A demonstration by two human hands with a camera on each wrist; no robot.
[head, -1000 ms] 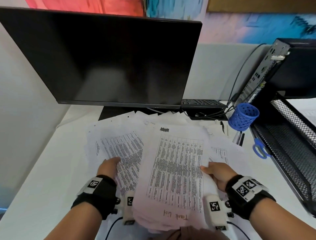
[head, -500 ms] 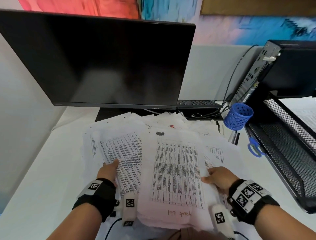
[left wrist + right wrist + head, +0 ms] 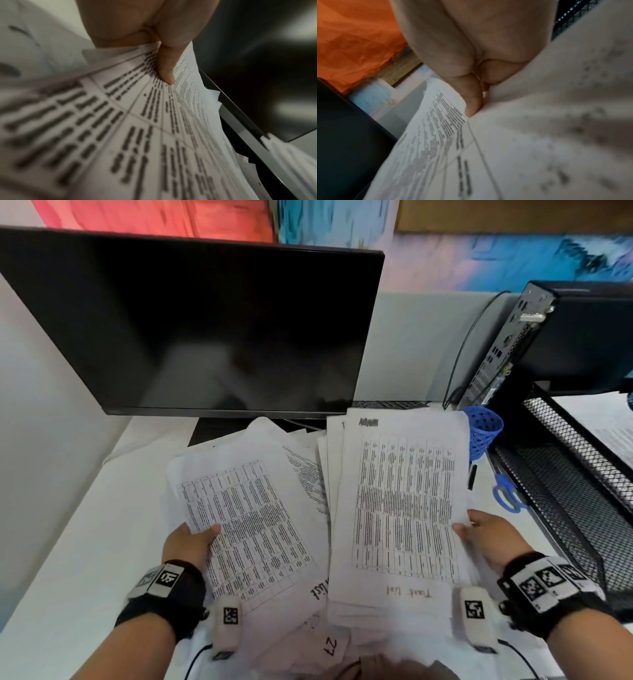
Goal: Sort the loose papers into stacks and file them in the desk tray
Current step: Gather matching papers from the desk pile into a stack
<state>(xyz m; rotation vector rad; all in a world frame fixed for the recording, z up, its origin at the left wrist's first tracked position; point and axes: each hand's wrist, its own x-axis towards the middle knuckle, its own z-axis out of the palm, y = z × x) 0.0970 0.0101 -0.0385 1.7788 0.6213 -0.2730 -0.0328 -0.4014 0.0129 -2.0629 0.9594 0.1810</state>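
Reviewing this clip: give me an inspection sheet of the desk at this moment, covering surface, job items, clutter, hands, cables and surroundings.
Surface: white desk, mostly covered by paper in front of the person.
Job's things: left bundle of printed tables, tilted; right bundle, squarer; loose sheets lie spread beneath both. Black mesh desk tray at right, papers already on its upper tier.
Clutter: blue pen cup, blue-handled scissors, a dark pen beside the tray.
Hands: left hand pinches the left bundle, thumb on top; right hand pinches the right bundle.
Cables: black cable runs down behind the computer case.
Surroundings: dark monitor, colourful wall above.
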